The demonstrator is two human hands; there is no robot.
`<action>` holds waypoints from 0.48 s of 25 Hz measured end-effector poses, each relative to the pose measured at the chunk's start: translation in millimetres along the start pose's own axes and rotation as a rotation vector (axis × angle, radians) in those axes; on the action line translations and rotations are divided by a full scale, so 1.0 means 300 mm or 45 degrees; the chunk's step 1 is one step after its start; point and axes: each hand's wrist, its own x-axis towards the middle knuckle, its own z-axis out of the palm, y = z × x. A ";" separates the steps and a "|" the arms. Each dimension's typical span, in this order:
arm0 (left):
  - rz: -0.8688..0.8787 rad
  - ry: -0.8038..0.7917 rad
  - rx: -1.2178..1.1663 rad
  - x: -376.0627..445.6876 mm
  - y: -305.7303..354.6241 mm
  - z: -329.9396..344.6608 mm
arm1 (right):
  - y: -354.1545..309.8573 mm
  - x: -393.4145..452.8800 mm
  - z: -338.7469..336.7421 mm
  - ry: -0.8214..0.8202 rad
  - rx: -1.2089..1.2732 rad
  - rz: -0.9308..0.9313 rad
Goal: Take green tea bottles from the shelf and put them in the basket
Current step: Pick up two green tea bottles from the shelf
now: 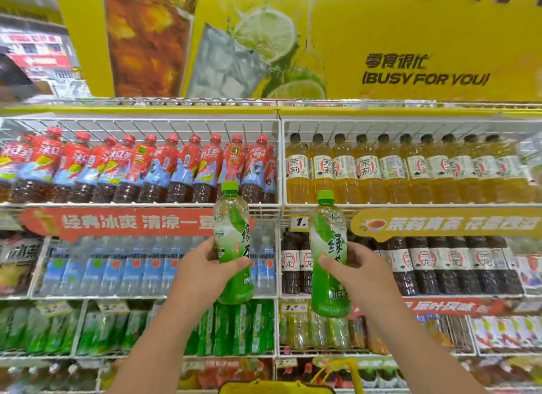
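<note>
**Materials / finish**

Two green tea bottles, one point(233, 247) in the left hand point(202, 272), one point(330, 264) in the right hand point(362, 273): clear glossy plastic, smooth green caps, shiny printed film labels. Shelf point(280, 205): white coated wire grid, smooth, slight sheen. Red-cap bottles point(176, 170) and amber bottles point(381, 170): same clear plastic, glossy wrap labels. Orange shelf strip point(117, 222): flat printed card or plastic, can't tell which. Yellow poster point(381, 41) above: smooth print, semi-gloss. Basket point(275, 387) at bottom edge: yellow plastic, smooth, mostly cut off.
</note>
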 end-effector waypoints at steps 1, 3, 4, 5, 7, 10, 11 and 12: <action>-0.012 0.016 -0.004 -0.011 0.005 0.014 | 0.002 -0.005 -0.014 -0.004 0.002 -0.002; -0.028 0.063 0.011 -0.041 0.020 0.043 | 0.000 -0.008 -0.045 -0.036 0.009 -0.006; -0.037 0.067 0.038 -0.053 0.018 0.059 | -0.004 -0.006 -0.059 -0.054 0.012 -0.003; -0.048 0.070 0.053 -0.071 0.018 0.075 | -0.006 -0.004 -0.070 -0.073 0.011 -0.006; -0.059 0.090 0.059 -0.104 0.011 0.099 | 0.005 0.004 -0.081 -0.124 0.014 -0.019; -0.089 0.156 0.055 -0.161 0.001 0.110 | 0.011 0.012 -0.075 -0.217 0.010 -0.023; -0.100 0.189 0.061 -0.183 0.005 0.105 | 0.004 0.015 -0.071 -0.254 0.021 -0.028; -0.123 0.209 0.049 -0.197 0.000 0.096 | 0.001 0.020 -0.061 -0.289 0.036 -0.036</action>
